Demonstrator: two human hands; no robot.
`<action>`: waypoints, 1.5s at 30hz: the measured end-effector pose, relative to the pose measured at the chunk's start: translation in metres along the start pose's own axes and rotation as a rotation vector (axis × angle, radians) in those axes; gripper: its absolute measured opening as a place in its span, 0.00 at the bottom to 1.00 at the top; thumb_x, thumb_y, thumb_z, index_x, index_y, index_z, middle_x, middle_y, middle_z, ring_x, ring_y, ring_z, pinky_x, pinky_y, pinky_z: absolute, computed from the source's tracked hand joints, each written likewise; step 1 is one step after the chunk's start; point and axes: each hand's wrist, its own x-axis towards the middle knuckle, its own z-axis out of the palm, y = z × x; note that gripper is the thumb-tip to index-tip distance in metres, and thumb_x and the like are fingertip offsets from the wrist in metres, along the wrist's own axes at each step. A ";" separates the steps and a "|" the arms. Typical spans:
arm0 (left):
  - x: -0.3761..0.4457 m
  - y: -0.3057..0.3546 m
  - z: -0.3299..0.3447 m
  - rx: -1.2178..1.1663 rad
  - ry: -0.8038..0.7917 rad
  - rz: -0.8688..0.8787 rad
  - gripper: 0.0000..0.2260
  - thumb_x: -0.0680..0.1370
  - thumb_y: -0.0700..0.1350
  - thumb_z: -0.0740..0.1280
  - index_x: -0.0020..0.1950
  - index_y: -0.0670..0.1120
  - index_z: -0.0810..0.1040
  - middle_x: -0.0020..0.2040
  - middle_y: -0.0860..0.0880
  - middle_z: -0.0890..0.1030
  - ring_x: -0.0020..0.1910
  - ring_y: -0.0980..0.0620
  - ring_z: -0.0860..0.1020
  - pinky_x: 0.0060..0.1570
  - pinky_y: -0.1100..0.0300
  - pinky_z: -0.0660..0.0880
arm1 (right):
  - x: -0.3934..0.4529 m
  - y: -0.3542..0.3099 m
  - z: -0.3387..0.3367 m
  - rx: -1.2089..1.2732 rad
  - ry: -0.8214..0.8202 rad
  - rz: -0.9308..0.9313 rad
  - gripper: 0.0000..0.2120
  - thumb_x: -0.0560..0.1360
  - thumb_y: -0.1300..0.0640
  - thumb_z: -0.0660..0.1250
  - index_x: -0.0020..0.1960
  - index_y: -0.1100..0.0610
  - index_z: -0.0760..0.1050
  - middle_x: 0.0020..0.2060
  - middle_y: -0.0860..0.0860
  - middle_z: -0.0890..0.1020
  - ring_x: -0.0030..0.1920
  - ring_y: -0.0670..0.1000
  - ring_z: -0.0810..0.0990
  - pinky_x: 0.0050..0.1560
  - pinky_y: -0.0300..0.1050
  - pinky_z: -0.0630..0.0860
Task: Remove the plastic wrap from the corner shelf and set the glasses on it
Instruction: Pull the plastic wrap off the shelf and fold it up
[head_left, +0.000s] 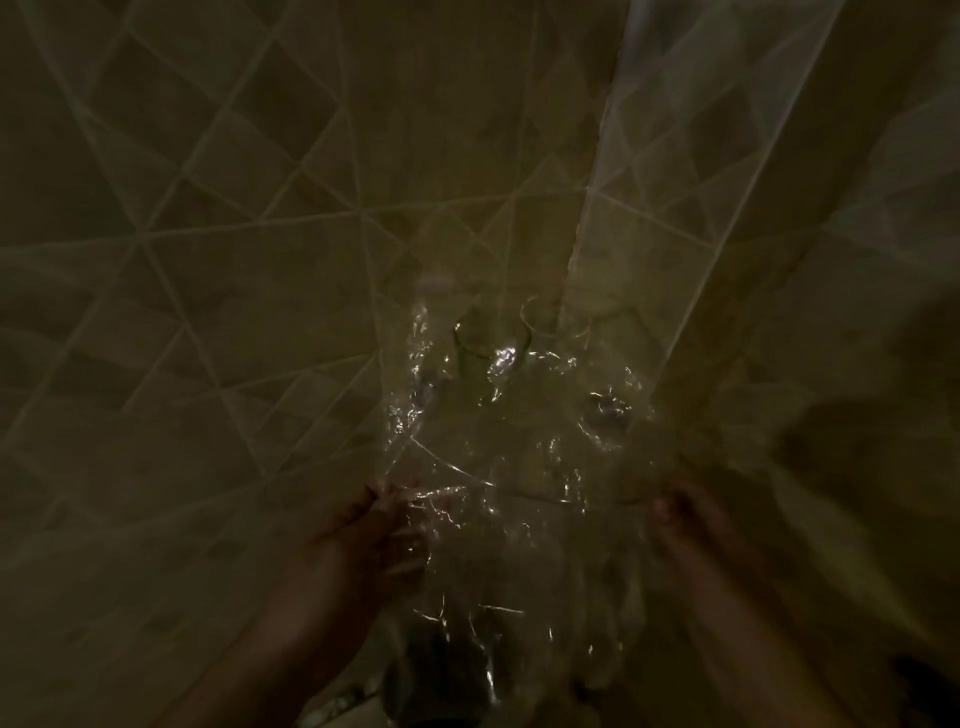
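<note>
The scene is very dim. A clear corner shelf (447, 465) sits where two tiled walls meet, draped in crinkled plastic wrap (524, 467) that glints and hangs down between my arms. Two clear glasses, the left glass (480, 343) and the right glass (553, 325), stand at the back of the shelf in the corner, seen through the wrap. My left hand (374, 525) pinches the wrap's left edge at the shelf's front. My right hand (685, 519) is at the wrap's right edge, blurred, and seems to hold it.
Tiled walls (234, 218) with pale diagonal grout lines close in on both sides of the corner. A lighter vertical strip (602, 171) runs up the corner. A dark round object (436, 680) lies low behind the hanging wrap, unclear what it is.
</note>
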 end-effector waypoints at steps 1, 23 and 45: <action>-0.003 -0.002 0.000 -0.007 0.002 0.020 0.11 0.73 0.48 0.65 0.52 0.45 0.79 0.45 0.44 0.84 0.38 0.50 0.82 0.31 0.58 0.76 | -0.002 -0.001 -0.001 -0.042 -0.050 -0.007 0.16 0.59 0.46 0.72 0.47 0.44 0.81 0.40 0.41 0.85 0.44 0.43 0.82 0.41 0.34 0.78; -0.076 -0.085 0.003 0.352 0.202 0.252 0.12 0.79 0.47 0.64 0.38 0.46 0.80 0.24 0.54 0.72 0.21 0.57 0.68 0.19 0.66 0.67 | -0.072 0.021 -0.055 -0.034 -0.043 0.069 0.26 0.62 0.32 0.70 0.45 0.53 0.83 0.40 0.55 0.86 0.43 0.56 0.82 0.49 0.55 0.76; -0.080 -0.101 -0.006 0.349 0.309 0.280 0.13 0.79 0.49 0.62 0.37 0.50 0.79 0.22 0.54 0.69 0.21 0.57 0.65 0.19 0.66 0.64 | -0.083 0.019 -0.057 -0.035 -0.004 0.159 0.08 0.70 0.49 0.71 0.44 0.52 0.83 0.37 0.55 0.83 0.42 0.55 0.77 0.44 0.53 0.73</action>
